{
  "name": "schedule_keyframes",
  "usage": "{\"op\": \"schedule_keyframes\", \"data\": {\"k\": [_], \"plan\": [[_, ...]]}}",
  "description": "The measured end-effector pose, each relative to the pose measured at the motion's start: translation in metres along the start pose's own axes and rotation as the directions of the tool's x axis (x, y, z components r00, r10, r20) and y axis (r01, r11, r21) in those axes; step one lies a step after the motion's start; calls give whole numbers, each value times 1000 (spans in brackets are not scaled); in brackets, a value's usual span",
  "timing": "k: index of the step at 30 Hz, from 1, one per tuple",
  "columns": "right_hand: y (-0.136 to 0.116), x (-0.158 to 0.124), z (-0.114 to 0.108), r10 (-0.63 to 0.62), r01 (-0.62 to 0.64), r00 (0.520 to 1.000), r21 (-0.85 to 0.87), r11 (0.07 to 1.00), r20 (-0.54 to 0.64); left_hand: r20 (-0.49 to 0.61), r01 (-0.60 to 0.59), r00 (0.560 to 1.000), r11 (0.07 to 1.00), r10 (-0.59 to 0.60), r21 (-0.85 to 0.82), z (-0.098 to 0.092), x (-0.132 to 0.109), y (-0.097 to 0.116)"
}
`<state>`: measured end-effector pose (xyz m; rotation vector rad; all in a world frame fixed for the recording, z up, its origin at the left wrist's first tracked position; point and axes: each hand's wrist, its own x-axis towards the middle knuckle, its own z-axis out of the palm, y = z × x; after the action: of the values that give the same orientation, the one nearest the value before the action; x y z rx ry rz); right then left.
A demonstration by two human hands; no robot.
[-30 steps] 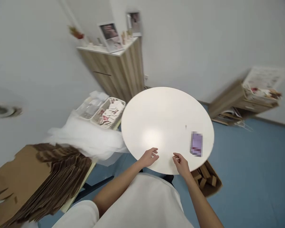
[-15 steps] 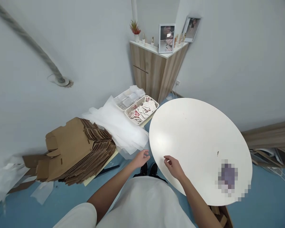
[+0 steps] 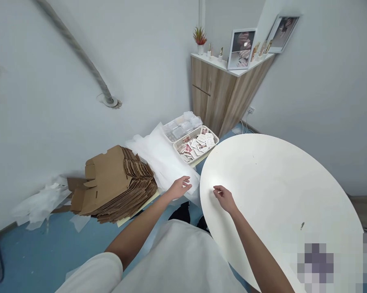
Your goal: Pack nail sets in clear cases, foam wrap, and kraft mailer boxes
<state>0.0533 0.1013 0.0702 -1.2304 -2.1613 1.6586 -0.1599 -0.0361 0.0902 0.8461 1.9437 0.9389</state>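
While I monitor remotely, I read the left hand (image 3: pixel 179 187) and the right hand (image 3: pixel 224 197) as bare, each grip unclosed on nothing visible. The white sheets (image 3: pixel 168 162) lie below the left hand; contact cannot be determined. A low leftward sweep could drag these sheets or knock the uneven cardboard stack (image 3: pixel 113 179) askew. At the far side, the card basket (image 3: pixel 177 145) limits reach. The round worktop (image 3: pixel 271 175) obstructs rightward travel; a blurred purple item (image 3: pixel 319 260) sits near right.
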Motion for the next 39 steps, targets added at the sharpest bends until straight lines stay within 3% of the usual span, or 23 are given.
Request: {"op": "schedule_keyframes", "data": {"k": [4, 8, 12, 17, 20, 26, 34, 39], "plan": [[-17, 42, 12, -25, 23, 1000, -81, 996, -18, -37, -67, 997, 998, 67, 13, -16, 36, 15], [-38, 90, 26, -70, 54, 995, -219, 974, -69, -21, -101, 995, 995, 101, 5, -25, 87, 21], [-60, 135, 38, -147, 105, 985, -365, 925, -88, 7, -56, 998, 998, 56, -22, -30, 142, 18], [-76, 180, 54, -155, 96, 984, -476, 874, -87, -92, -41, 995, 998, 36, -56, -31, 191, 13], [-78, 201, 65, -181, 119, 981, -531, 839, -67, -123, -85, 989, 996, 85, 8, -28, 206, 10], [-79, 224, 80, -152, 118, 988, -616, 779, -3, -110, -46, 993, 999, 48, 21, -22, 221, -2], [-78, 225, 83, -117, 132, 991, -662, 738, 68, -151, 18, 986, 958, -64, -287, -16, 238, -18], [-81, 223, 82, -147, 169, 985, -655, 737, 89, -193, 67, 970, 926, -148, -371, -16, 242, -22]]}}
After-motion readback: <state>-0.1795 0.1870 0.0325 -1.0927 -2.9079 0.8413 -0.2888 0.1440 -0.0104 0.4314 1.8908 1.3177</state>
